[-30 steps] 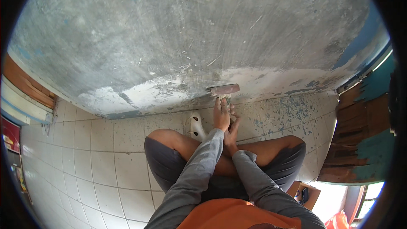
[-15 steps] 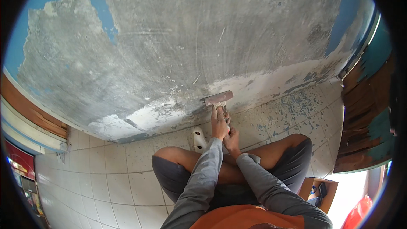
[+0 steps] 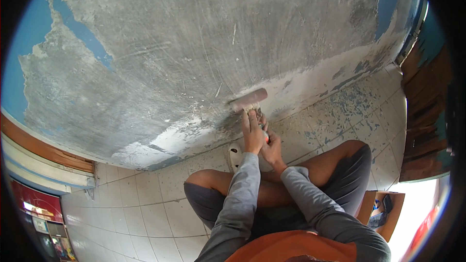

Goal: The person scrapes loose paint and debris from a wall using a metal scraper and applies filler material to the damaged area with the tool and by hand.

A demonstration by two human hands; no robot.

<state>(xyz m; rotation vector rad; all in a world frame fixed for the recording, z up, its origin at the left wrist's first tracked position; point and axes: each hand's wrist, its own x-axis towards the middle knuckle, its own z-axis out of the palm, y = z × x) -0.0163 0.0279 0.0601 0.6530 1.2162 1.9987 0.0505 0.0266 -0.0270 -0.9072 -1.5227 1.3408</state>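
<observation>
A wide-bladed scraper rests with its blade against the grey wall, low down where white patches meet bare plaster. My left hand is closed around the upper handle just below the blade, thumb stretched along it. Behind it, my right hand grips the lower end of the handle, where a bit of orange shows. The blade is dusty and tilts up to the right. Most of the handle is hidden by my fingers.
I sit cross-legged on white floor tiles, close to the wall. Blue-grey paint flakes litter the tiles at right. A white slipper-like object lies by my left knee. An open box stands behind my right knee, near a worn wooden door.
The scraper blade has moved slightly up the wall and to the right, with both hands following on the handle. The whole view has turned and shifted a little.
</observation>
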